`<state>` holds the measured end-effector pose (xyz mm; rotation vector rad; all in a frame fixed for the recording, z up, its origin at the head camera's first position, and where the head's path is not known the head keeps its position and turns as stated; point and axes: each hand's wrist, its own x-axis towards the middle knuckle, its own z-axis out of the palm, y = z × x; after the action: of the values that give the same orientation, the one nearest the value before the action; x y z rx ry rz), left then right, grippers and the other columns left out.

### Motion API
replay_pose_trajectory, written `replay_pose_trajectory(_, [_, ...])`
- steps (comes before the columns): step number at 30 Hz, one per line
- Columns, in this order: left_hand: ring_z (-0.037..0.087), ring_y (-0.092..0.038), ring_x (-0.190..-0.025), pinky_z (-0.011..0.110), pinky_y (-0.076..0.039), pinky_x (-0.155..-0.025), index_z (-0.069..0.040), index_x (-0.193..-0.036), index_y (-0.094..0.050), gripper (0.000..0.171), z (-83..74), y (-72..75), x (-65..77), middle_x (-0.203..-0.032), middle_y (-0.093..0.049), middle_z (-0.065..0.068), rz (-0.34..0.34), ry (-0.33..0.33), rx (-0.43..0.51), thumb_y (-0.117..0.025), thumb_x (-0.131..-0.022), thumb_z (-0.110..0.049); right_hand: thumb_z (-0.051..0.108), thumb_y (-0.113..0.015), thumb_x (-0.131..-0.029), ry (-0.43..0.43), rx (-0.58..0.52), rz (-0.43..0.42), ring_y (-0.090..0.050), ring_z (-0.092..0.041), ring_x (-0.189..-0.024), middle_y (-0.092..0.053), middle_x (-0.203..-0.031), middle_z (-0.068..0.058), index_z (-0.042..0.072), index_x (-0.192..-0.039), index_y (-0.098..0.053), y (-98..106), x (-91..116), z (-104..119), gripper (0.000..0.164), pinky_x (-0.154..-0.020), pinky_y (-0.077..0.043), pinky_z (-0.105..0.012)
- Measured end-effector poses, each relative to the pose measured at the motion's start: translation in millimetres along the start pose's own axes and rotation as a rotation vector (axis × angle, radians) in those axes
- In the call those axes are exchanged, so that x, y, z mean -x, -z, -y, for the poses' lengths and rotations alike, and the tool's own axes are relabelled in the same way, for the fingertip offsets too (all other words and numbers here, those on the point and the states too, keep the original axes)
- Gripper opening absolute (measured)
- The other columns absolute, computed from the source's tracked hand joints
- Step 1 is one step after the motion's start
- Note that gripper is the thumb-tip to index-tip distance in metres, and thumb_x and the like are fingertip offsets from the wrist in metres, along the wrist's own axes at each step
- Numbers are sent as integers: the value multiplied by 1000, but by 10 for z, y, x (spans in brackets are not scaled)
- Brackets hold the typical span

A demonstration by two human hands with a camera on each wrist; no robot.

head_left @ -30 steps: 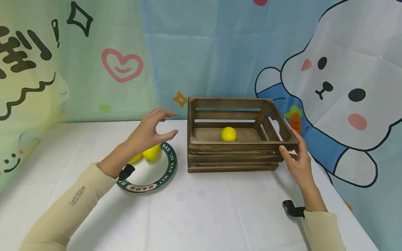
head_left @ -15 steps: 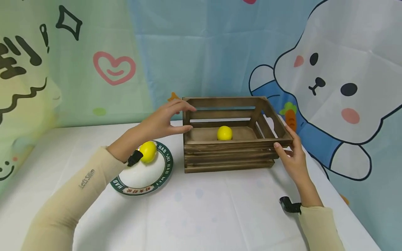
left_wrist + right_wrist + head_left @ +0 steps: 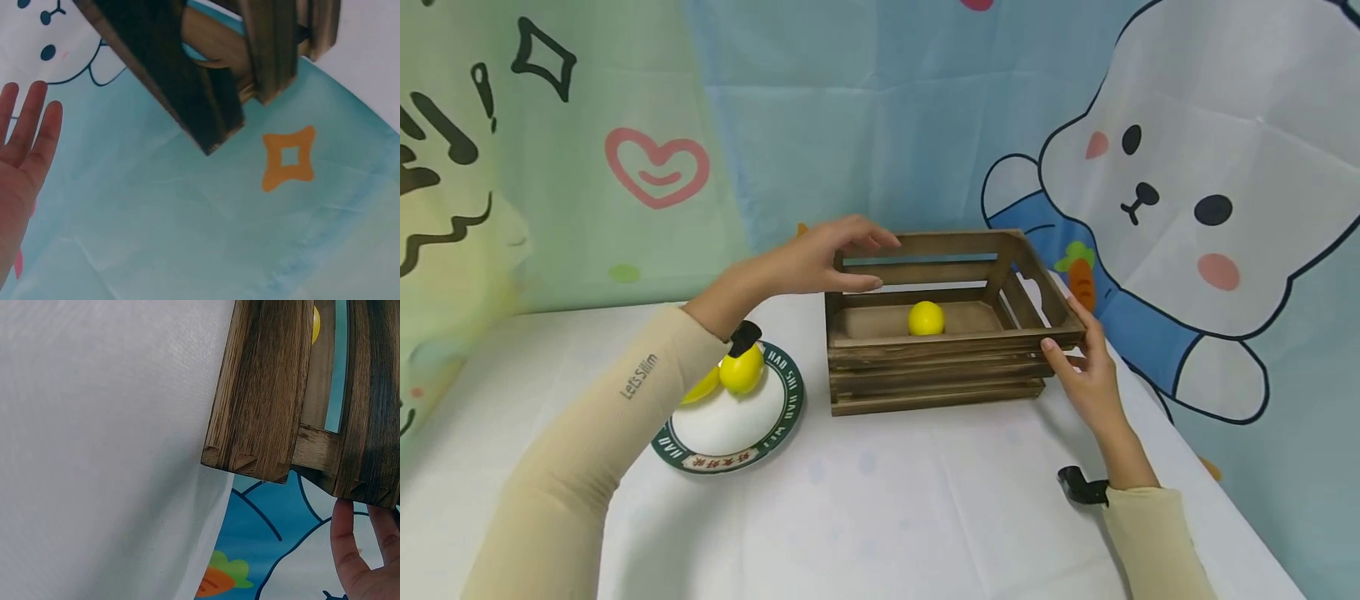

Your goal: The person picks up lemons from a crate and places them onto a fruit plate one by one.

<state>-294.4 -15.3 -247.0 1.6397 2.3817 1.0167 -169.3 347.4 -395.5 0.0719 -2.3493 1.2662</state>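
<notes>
A brown slatted wooden crate (image 3: 940, 360) stands on the table with one yellow ball (image 3: 927, 318) inside. My right hand (image 3: 1086, 371) grips the crate's right end, thumb at the front corner and fingers along the side. In the right wrist view, fingertips (image 3: 344, 515) touch the end of a slat. Over the crate's left end hovers my left hand (image 3: 827, 257), thumb and fingers apart, holding nothing; in the left wrist view its fingers (image 3: 30, 115) are extended. Whether it touches the rim cannot be told.
Left of the crate, under the left forearm, a white plate (image 3: 718, 429) with a green lettered rim carries a round yellow thing (image 3: 742, 371) and another yellow piece (image 3: 702, 388), partly hidden by the sleeve. A cartoon-printed cloth (image 3: 820, 125) hangs behind the white table.
My left hand has moved right and up from above the plate to the crate's left end. The right hand keeps its grip on the crate. The head view has swung slightly right.
</notes>
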Motion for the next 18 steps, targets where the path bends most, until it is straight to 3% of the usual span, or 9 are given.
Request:
replay_pose_trajectory(5, [29,-53,-122,41,-43,-102,0,-132,-53,47,-36,61,-191,-133,-55,14,21,38,-7,-70,-90,-12,-2,-57,-93,2,-16,2,-36,-45,-134,-27,-156,-20,1,-151,-27,20,38,250,65,-82,-38,-24])
replay_pose_trajectory(10, [28,-54,-122,42,-44,-100,0,-131,-55,45,-18,74,-377,-132,-56,15,32,31,-10,-69,-91,-13,-3,-56,-93,6,-8,-1,-37,-47,-133,-28,-154,-23,-2,-149,-28,47,49,389,63,-82,-38,-25])
replay_pose_trajectory(18, [24,-56,-121,37,-47,-99,0,-129,-56,40,38,12,-639,-133,-56,12,-39,64,204,-67,-91,-8,-2,-57,-93,-4,-8,12,-37,-47,-134,-27,-155,-22,-2,-150,-27,45,67,359,64,-84,-39,-31])
